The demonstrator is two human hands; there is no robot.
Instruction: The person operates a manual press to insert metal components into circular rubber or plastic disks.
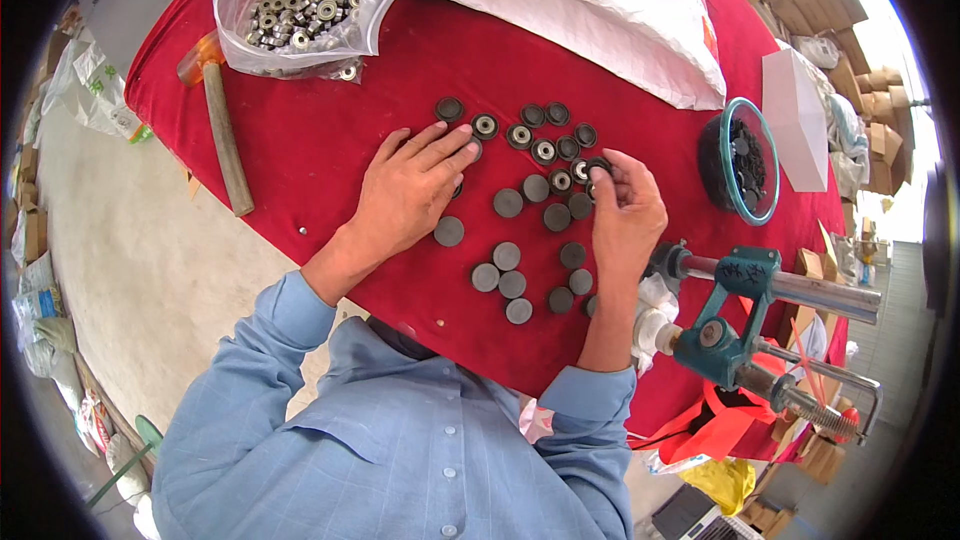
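Note:
My left hand lies palm down with its fingers stretched out. Its fingertips rest on a dark round cap. Between thumb and fingers, my right hand pinches a black round cap, partly covered by the fingers. Several similar caps lie between and below the hands, such as a plain grey-black one. A few, like this cap with a metal bearing, show a shiny ring in the middle. Other caps, such as this hollow cap, lie beyond.
A clear bag of metal bearings and a white sack lie at the far side. The hammer is on the left. Rightward stand a bowl of black caps, a white box and a green hand press on the red cloth.

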